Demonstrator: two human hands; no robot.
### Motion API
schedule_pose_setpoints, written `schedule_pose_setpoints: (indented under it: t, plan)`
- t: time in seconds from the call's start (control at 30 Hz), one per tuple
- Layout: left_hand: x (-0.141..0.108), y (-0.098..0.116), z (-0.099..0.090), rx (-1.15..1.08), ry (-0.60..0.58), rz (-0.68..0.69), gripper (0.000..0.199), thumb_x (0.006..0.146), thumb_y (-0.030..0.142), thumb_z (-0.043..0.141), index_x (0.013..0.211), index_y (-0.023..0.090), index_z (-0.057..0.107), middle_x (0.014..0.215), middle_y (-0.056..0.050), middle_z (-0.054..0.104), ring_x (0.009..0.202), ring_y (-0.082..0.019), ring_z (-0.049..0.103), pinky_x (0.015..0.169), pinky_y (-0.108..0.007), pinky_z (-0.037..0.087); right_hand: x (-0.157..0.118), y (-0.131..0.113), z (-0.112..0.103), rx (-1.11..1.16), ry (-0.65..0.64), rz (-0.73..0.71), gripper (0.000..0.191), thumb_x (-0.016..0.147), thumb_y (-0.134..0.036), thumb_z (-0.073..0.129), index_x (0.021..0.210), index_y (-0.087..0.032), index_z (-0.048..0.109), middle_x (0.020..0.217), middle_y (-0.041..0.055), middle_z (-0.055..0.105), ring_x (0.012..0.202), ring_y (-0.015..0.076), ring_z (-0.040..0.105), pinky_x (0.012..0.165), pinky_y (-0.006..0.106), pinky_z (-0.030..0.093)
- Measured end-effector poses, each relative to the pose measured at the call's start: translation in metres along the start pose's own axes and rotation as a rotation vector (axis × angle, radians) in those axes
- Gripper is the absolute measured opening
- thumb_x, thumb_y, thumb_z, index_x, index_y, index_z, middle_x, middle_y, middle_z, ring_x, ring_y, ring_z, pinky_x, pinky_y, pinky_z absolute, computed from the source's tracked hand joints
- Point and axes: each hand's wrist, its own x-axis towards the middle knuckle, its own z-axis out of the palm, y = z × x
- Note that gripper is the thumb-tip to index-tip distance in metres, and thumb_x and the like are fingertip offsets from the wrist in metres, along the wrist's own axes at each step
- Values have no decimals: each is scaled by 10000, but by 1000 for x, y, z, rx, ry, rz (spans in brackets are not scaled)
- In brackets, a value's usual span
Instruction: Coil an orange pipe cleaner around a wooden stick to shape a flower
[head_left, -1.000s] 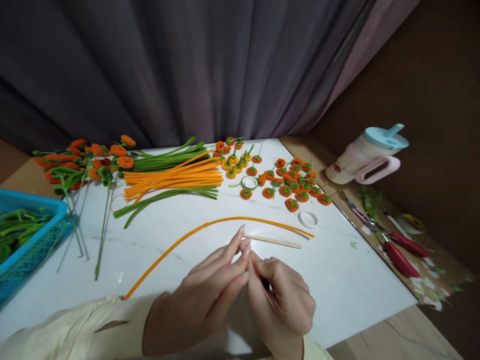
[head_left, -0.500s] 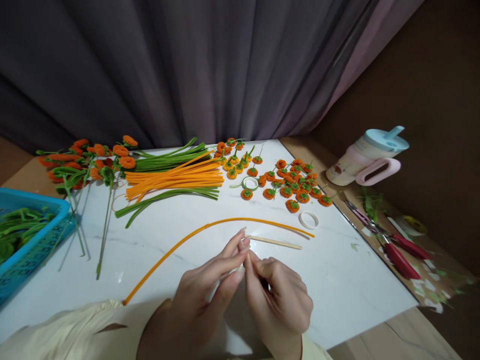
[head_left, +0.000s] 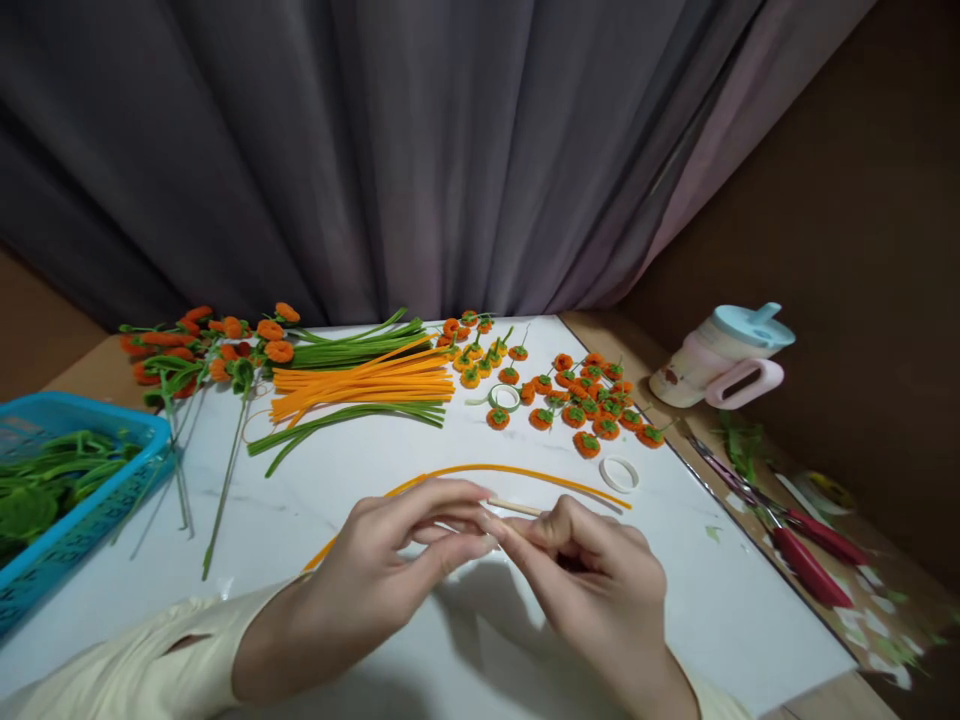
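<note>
Fingertips of my left hand and my right hand meet above the white tabletop, close to its front. Both hands are closed in a pinch; whatever is between the fingers is hidden or too small to make out. Just behind the fingertips shows a thin wooden stick, apparently lying on the table and partly covered by my right hand. Beyond it curves a single orange pipe cleaner, its left part passing behind my left hand.
Orange pipe cleaners and green ones lie at the back. Small orange pompom-like pieces spread rightward, near tape rolls. Left are finished-looking stems and a blue basket; right, red-handled pliers and a tumbler.
My view has tilted upward slightly. My right hand has shifted right and now covers part of the stick. My left hand lies flatter, and the fingertips still meet.
</note>
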Motion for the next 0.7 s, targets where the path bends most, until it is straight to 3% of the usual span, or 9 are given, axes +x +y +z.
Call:
schedule_pose_setpoints:
  t: [0.13, 0.33, 0.5, 0.7]
  plan:
    - [1, 17, -12, -168, -95, -30, 178, 844, 224, 540, 946, 147, 665, 772, -31, 697, 654, -108, 656, 621, -157, 531, 22, -2, -8, -21, -113, -232, 325, 769, -49, 584, 608, -178, 333, 479, -74, 343, 421, 40, 302, 420, 183, 262]
    - [-4, 24, -21, -296, -125, -23, 163, 829, 189, 570, 943, 160, 682, 750, -28, 698, 647, -104, 657, 623, -161, 534, 34, -7, -8, -70, -184, -527, 234, 783, 3, 487, 674, -182, 394, 465, -64, 326, 426, 79, 262, 436, 248, 185]
    - [-9, 30, -23, -338, -85, 14, 154, 819, 157, 577, 927, 167, 687, 743, -21, 698, 664, -104, 661, 632, -156, 537, 38, -13, -8, -112, -192, -592, 138, 831, -47, 472, 935, -134, 496, 503, -41, 471, 443, 84, 333, 447, 253, 232]
    - [-10, 32, -28, -325, -44, 23, 149, 809, 156, 586, 925, 155, 680, 741, -29, 698, 657, -112, 662, 625, -162, 540, 44, -14, 1, -105, -127, -655, 175, 800, -26, 482, 953, -109, 498, 572, -14, 561, 447, 86, 386, 451, 256, 279]
